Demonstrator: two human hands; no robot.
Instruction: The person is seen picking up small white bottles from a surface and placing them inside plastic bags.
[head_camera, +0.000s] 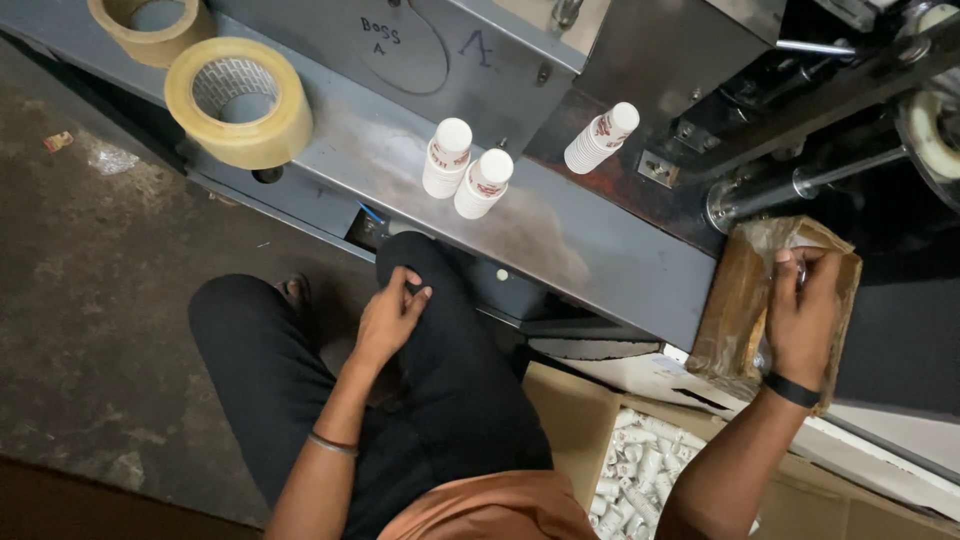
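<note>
Fingers (800, 268) of the right hand (803, 318) curl over the top edge of a brown wrapped bundle (735, 300), thumb and fingertips pinched into its crinkled clear film, as if to keep the bundle steady against the machine (690, 60) behind it. Whether they grip the film alone or something small inside it is hard to tell from this angle. The bundle stands on end at the right end of the grey worktop (590, 235), just above an open carton (575, 420) filled with small white cups (640, 480).

The right forearm reaches up and outward from the body, wrist bent slightly, a black band (792, 390) around it. The left hand (390, 315) does no holding: its fingers are loosely folded, tips touching the raised knee (420, 265) in dark trousers, the arm relaxed and angled inward, a thin bangle (333, 443) on the forearm.

On the worktop, well apart from both hands, two stacks of white cups (466, 170) stand close together, with a third stack (602, 137) leaning further back. Two tape rolls (240, 105) lie at the left end, within reach.
</note>
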